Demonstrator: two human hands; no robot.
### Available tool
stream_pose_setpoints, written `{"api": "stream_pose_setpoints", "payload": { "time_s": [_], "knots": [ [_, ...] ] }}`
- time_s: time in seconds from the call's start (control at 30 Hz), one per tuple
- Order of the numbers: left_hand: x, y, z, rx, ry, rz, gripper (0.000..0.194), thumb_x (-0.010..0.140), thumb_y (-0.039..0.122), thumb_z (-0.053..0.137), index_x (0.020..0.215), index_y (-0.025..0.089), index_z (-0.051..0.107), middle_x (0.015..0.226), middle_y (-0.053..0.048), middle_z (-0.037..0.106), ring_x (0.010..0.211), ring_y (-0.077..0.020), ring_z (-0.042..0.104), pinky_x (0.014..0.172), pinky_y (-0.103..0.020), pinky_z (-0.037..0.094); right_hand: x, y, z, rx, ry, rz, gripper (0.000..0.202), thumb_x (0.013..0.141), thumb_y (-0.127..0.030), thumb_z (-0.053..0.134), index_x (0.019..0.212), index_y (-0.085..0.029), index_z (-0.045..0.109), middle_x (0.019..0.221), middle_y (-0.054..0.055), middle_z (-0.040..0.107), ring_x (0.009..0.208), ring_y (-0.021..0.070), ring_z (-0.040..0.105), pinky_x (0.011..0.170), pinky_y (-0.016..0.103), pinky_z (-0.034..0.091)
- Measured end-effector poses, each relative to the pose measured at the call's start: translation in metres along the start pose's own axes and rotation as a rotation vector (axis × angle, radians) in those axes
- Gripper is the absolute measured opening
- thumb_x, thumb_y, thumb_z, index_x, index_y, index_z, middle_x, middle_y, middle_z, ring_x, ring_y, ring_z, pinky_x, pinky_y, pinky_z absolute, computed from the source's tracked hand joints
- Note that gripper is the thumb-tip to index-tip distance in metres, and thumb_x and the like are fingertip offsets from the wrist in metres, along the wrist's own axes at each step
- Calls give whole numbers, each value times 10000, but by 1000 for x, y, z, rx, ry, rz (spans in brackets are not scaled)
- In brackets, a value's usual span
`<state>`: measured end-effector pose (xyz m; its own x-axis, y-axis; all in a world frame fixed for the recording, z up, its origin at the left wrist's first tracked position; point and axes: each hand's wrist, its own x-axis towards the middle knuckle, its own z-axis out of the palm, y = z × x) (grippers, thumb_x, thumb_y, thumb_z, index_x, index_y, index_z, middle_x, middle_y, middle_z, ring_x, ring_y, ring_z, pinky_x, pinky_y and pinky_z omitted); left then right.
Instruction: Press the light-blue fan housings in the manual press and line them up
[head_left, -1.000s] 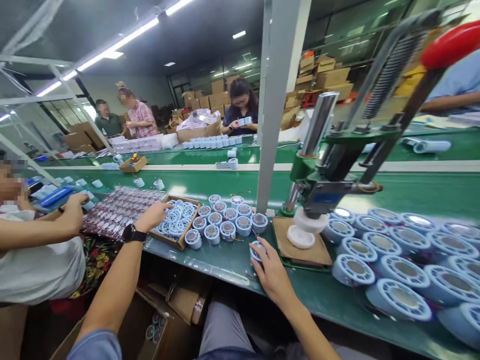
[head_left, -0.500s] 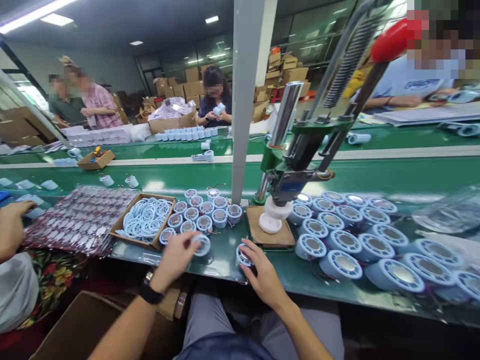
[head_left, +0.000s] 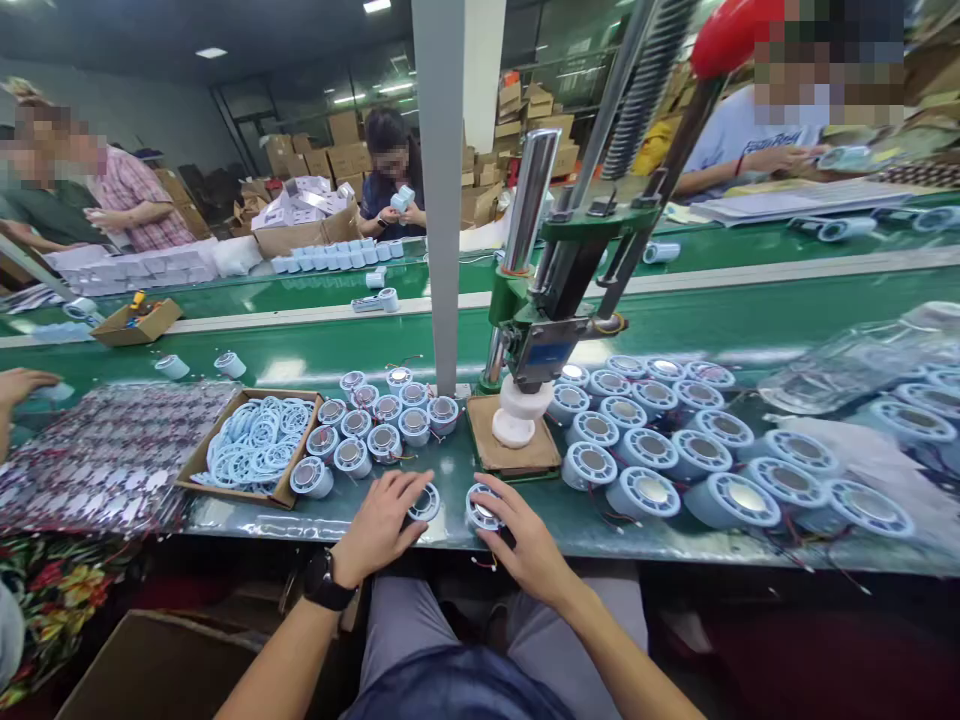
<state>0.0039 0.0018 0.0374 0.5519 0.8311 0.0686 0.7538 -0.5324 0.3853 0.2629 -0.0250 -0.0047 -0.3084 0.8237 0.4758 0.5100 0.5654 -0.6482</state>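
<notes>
My left hand (head_left: 382, 525), with a black watch on its wrist, holds a pale blue ring-shaped cover (head_left: 426, 501) at the front edge of the green bench (head_left: 420, 535). Right beside it, my right hand (head_left: 525, 540) grips a small round blue housing (head_left: 480, 506) with wires trailing from it. The two parts sit a few centimetres apart in front of me. Just behind them stands a hand press (head_left: 536, 330) with a white foot on a brown pad (head_left: 517, 455).
A cardboard tray of blue rings (head_left: 255, 445) lies left, with a cluster of small housings (head_left: 375, 425) beside it. Several larger blue housings (head_left: 675, 450) fill the right. A grey post (head_left: 442, 200) rises behind. Another person's hand (head_left: 22, 385) rests far left; people work across the belt.
My left hand went from the ring tray back to the bench front, carrying a blue ring to beside the housing in my right hand. The camera view swung right.
</notes>
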Motion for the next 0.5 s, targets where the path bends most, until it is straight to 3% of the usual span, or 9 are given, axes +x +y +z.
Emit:
{"api": "stream_pose_setpoints", "payload": {
  "time_s": [0.1, 0.23, 0.37, 0.5],
  "knots": [
    [6, -4, 11, 25, 89, -60, 897, 792, 364, 729, 1540, 204, 261, 1466, -158, 443, 1335, -334, 383, 1119, -548, 345, -2, 1, -1, 9, 21, 18, 325, 918, -234, 542, 1228, -220, 639, 1391, 127, 509, 1249, 224, 561, 1011, 341, 523],
    [5, -6, 13, -67, 125, -68, 719, 844, 273, 667, 1493, 251, 358, 1445, -108, 501, 1300, -310, 437, 1098, -532, 376, -6, 1, 6, 24, 138, 67, 389, 874, -222, 601, 1263, -227, 612, 1267, 113, 583, 1168, 217, 609, 974, 327, 544],
    [9, 19, 11, -328, 253, -117, 733, 861, 225, 641, 1509, 242, 299, 1350, -95, 586, 1236, -255, 528, 1079, -458, 431, -2, -5, 24, 32, 229, 148, 517, 838, -209, 628, 1345, -193, 526, 1260, 109, 618, 1166, 224, 621, 1004, 353, 535],
    [23, 49, 7, -341, 162, 36, 785, 812, 160, 662, 1510, 257, 315, 1395, -82, 551, 1257, -248, 508, 1100, -440, 429, 7, -10, 42, 57, 278, 139, 598, 789, -125, 562, 1379, -174, 482, 1306, 107, 604, 1182, 210, 620, 1015, 341, 532]
  ]
}}
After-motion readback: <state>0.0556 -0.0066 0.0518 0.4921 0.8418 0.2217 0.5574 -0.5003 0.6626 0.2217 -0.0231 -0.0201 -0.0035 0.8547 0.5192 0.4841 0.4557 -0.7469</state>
